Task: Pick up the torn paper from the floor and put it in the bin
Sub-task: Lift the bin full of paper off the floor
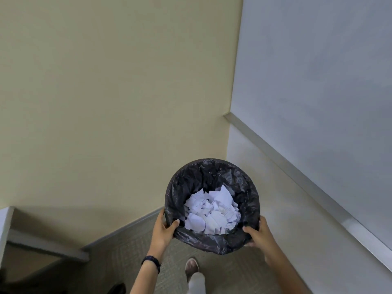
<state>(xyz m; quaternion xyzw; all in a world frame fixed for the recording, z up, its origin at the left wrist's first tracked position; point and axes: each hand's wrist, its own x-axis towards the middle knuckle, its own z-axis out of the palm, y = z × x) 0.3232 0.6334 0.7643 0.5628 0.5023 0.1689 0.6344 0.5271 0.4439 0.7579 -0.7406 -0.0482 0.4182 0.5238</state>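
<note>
Head view: left hand (163, 229) and right hand (257, 233) clamp the bin (180, 183) rim, torn paper (212, 211) inside. Looks like the binning's done; next, set the bin down level by the corner.

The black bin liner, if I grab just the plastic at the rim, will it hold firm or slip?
Probably slips: the black bin liner looks thin, glossy and loosely wrinkled over the rim, so it may slide or stretch. It likely carries little weight, holding only torn paper. The left hand and right hand clamp the rim through it, which seems firmer.

No readable text, label, brand, number or sign shows on anything in view.
</note>
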